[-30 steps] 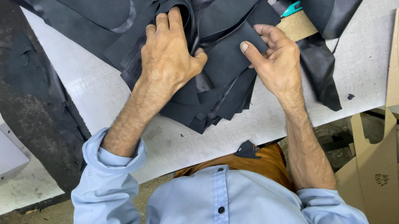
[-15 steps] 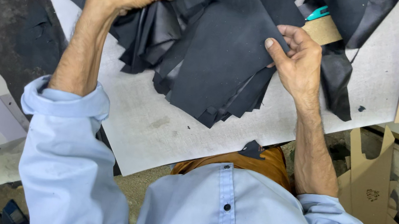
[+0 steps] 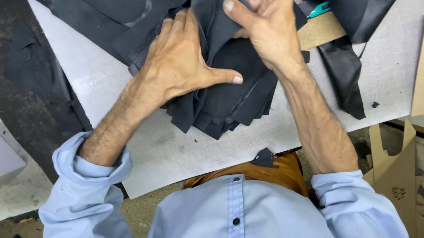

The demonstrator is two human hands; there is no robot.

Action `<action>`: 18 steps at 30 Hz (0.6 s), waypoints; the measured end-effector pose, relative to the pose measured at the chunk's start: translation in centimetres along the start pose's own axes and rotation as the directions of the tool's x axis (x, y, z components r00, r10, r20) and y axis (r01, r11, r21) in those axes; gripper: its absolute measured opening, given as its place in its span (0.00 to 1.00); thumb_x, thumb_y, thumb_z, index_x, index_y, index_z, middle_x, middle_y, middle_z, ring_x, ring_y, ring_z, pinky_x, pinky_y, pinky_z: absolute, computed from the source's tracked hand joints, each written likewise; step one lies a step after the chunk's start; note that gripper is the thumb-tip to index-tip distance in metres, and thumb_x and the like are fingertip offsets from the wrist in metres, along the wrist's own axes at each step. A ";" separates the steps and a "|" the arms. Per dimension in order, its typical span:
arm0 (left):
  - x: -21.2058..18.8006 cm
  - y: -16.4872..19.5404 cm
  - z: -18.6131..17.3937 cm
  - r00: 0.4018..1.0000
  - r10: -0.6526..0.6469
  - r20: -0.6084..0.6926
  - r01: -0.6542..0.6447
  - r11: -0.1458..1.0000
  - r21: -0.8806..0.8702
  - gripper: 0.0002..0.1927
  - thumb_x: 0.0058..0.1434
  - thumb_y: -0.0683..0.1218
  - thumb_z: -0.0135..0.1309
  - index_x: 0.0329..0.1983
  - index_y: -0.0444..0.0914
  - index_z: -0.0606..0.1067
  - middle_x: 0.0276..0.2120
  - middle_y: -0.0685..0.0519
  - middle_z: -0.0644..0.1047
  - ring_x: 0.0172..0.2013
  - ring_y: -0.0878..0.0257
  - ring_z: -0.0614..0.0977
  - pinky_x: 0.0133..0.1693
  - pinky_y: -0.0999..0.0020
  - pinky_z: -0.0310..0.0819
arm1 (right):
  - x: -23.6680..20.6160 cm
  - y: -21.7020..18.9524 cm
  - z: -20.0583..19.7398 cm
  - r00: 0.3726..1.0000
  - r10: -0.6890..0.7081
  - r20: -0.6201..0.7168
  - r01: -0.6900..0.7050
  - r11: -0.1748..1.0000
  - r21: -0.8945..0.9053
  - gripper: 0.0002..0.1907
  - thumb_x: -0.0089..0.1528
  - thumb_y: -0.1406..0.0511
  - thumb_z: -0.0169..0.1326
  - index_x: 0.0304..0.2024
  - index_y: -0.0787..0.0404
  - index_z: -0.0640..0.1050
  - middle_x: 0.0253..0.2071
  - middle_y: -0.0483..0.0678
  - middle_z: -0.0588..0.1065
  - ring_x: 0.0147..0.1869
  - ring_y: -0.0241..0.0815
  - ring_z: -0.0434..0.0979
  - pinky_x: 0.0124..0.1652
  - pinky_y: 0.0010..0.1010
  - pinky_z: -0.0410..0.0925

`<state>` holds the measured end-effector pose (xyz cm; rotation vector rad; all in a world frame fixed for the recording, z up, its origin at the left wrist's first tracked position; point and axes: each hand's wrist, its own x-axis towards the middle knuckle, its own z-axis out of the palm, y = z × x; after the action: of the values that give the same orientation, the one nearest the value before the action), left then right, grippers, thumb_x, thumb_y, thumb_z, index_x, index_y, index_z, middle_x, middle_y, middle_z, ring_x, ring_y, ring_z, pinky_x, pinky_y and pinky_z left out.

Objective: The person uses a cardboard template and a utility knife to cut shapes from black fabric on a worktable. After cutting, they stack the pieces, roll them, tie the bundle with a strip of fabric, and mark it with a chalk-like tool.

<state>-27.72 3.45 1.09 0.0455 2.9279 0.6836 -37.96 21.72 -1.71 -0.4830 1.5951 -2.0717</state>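
Now we note our left hand, back from its far reach, lying flat and unclenched on the stack of dark cut pieces, while our right hand just beyond pinches one dark piece, so sorting carries on atop the counter.

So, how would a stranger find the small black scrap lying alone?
Start at the grey work table. Follow its near edge toward the person's blue shirt. The small black scrap lies there alone, apart from the big stack of black pieces.
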 end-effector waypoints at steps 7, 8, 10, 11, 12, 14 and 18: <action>1.4 -3.3 -3.7 0.959 -0.284 0.022 0.264 0.858 -0.440 0.27 0.59 0.40 0.64 0.58 0.23 0.71 0.47 0.30 0.80 0.47 0.43 0.85 0.50 0.54 0.82 | -2.5 -0.3 -6.5 0.972 -0.234 -0.011 0.204 0.867 -0.454 0.16 0.75 0.68 0.59 0.62 0.69 0.75 0.52 0.52 0.81 0.49 0.40 0.84 0.49 0.31 0.79; 1.7 -4.0 -4.1 0.944 -0.323 0.062 0.305 0.787 -0.536 0.26 0.57 0.39 0.63 0.57 0.23 0.71 0.47 0.31 0.80 0.45 0.44 0.86 0.48 0.56 0.84 | -3.3 -0.3 -7.7 0.956 -0.292 -0.030 0.205 0.738 -0.643 0.16 0.74 0.68 0.61 0.61 0.69 0.76 0.52 0.53 0.81 0.48 0.40 0.83 0.48 0.31 0.78; 2.1 -5.0 -4.5 0.935 -0.340 0.104 0.325 0.698 -0.639 0.26 0.55 0.37 0.62 0.56 0.24 0.71 0.47 0.33 0.80 0.45 0.47 0.87 0.48 0.57 0.86 | -4.4 0.3 -9.1 0.947 -0.319 -0.042 0.150 0.550 -0.821 0.16 0.71 0.67 0.65 0.59 0.68 0.78 0.49 0.53 0.80 0.45 0.40 0.79 0.46 0.32 0.76; 2.2 -5.2 -4.5 0.941 -0.322 0.102 0.308 0.691 -0.654 0.25 0.55 0.37 0.62 0.56 0.25 0.72 0.47 0.34 0.81 0.46 0.48 0.87 0.50 0.58 0.85 | -5.1 0.7 -9.4 0.956 -0.288 -0.051 0.113 0.527 -0.842 0.16 0.70 0.66 0.66 0.57 0.67 0.80 0.47 0.52 0.79 0.43 0.40 0.77 0.44 0.33 0.75; 2.3 -5.3 -4.5 0.948 -0.302 0.100 0.290 0.686 -0.667 0.25 0.54 0.36 0.63 0.55 0.25 0.73 0.48 0.35 0.81 0.47 0.48 0.87 0.51 0.59 0.84 | -5.5 1.0 -9.6 0.964 -0.257 -0.065 0.076 0.504 -0.860 0.17 0.68 0.66 0.68 0.55 0.67 0.81 0.45 0.52 0.79 0.40 0.40 0.74 0.42 0.33 0.74; 2.3 -5.1 -4.2 0.929 -0.346 0.128 0.345 0.693 -0.633 0.23 0.55 0.37 0.62 0.54 0.25 0.74 0.47 0.35 0.81 0.45 0.48 0.88 0.50 0.58 0.85 | -5.9 1.9 -9.2 0.967 -0.226 -0.119 0.021 0.534 -0.845 0.22 0.64 0.64 0.69 0.55 0.70 0.79 0.46 0.54 0.76 0.36 0.38 0.73 0.38 0.33 0.74; 1.8 -4.9 -3.8 0.939 -0.332 0.090 0.315 0.725 -0.613 0.24 0.56 0.38 0.63 0.55 0.24 0.73 0.47 0.33 0.80 0.46 0.48 0.87 0.50 0.58 0.84 | -4.8 2.8 -8.7 0.947 -0.260 -0.188 0.010 0.609 -0.793 0.26 0.64 0.63 0.68 0.58 0.73 0.75 0.50 0.56 0.72 0.34 0.36 0.73 0.39 0.32 0.76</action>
<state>-30.06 -2.47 2.09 -0.5343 2.4656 1.5339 -38.28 30.77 -6.65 -0.6183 2.7324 -1.4496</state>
